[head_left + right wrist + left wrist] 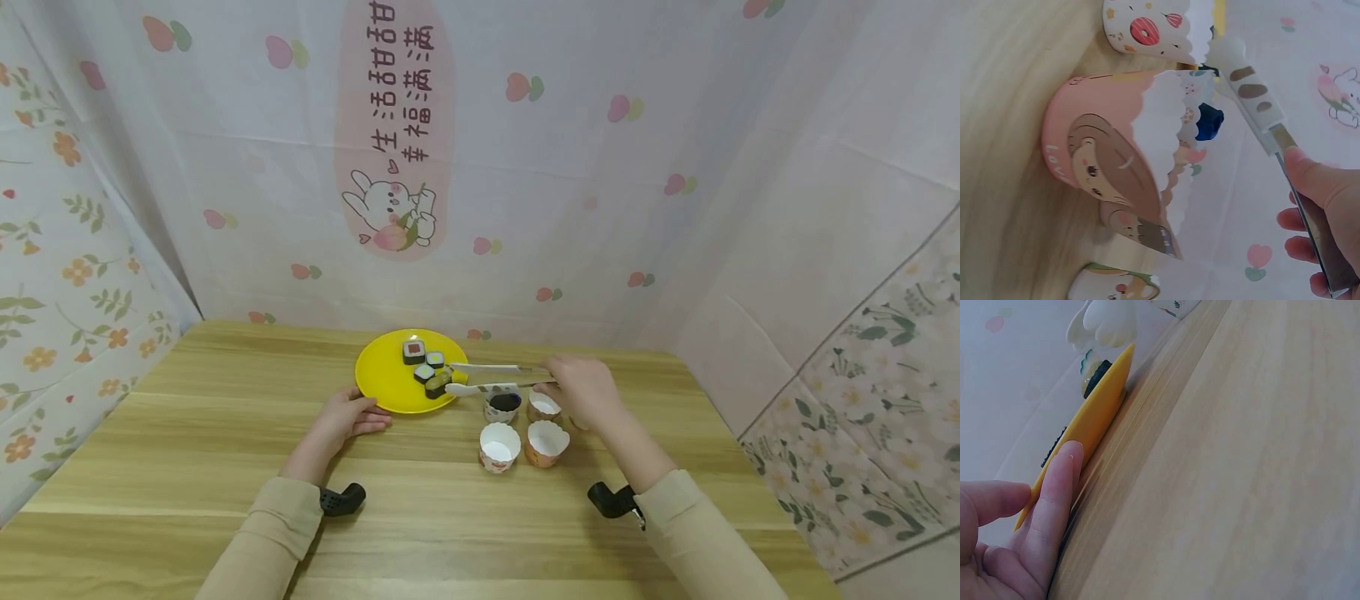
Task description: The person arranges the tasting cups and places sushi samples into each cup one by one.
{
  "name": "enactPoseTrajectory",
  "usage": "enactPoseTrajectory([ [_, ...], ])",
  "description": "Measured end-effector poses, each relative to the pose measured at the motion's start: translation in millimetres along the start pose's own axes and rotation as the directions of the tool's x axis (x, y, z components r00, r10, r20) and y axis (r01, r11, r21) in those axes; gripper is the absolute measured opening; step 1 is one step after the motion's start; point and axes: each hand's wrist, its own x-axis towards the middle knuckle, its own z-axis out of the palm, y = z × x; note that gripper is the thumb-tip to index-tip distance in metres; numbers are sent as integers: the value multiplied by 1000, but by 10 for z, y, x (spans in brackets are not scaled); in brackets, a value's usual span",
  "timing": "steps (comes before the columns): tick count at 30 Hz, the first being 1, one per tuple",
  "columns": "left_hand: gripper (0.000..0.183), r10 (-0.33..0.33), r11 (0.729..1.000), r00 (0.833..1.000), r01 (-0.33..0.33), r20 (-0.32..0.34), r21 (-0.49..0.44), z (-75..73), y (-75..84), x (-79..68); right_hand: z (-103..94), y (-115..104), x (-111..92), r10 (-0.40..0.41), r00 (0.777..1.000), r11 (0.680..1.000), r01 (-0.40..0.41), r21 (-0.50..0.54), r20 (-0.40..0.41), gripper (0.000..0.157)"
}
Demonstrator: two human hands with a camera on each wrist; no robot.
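Observation:
My left hand (347, 419) pinches the near-left rim of a yellow plate (382, 387), thumb above and fingers below it in the left wrist view. Several toy sushi pieces lie on the plate, among them a square roll (414, 352) and a dark-based piece with a greenish-yellow top (437, 383). My right hand (587, 388) grips metal tongs (1310, 206) with white paw-shaped tips. Those tips stand apart by the greenish-yellow piece at the plate's right side; whether they touch it I cannot tell.
Several paper cups stand right of the plate, including a white one (498, 450) and an orange-pink one (547, 444). A cup (500, 415) under the tongs contains something dark. A patterned curtain (562, 208) hangs behind the wooden table (420, 533).

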Motion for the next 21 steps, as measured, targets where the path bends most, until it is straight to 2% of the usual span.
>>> enactPoseTrajectory([
  [4, 44, 9, 1000, 1000, -9, 10, 5, -7, 7, 3, -6, -1, 64, -37, 999, 999, 37, -31, -9, 30],
  [16, 41, 21, 1000, 1000, -21, 6, 12, -21, -4, 10, -51, 14, 209, -60, 998, 996, 59, -62, -7, 36],
  [21, 41, 24, 1000, 1000, -24, 13, 8, -28, -6, 10, -121, 16, 299, -50, 998, 997, 52, -53, 31, 37],
])
